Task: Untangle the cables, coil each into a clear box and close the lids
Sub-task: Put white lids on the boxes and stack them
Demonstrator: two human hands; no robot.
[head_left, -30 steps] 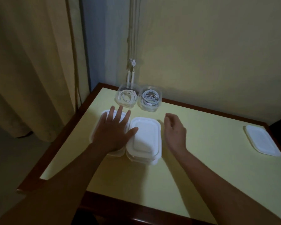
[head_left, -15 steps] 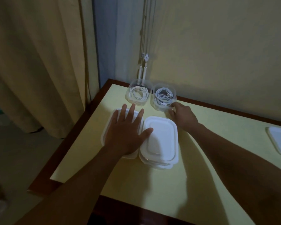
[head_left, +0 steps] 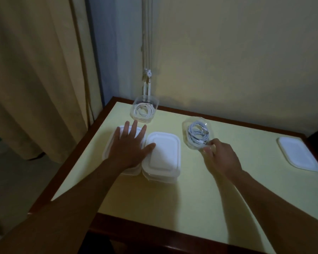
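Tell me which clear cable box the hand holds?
The clear plastic box of grey coiled cable, pinched by the right hand; the white-cable box sits untouched.

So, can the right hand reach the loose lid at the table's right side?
Probably yes: the lid lies flat with nothing between it and the right hand. But that hand pinches the rim of the open box holding the grey cable, so it must let go first.
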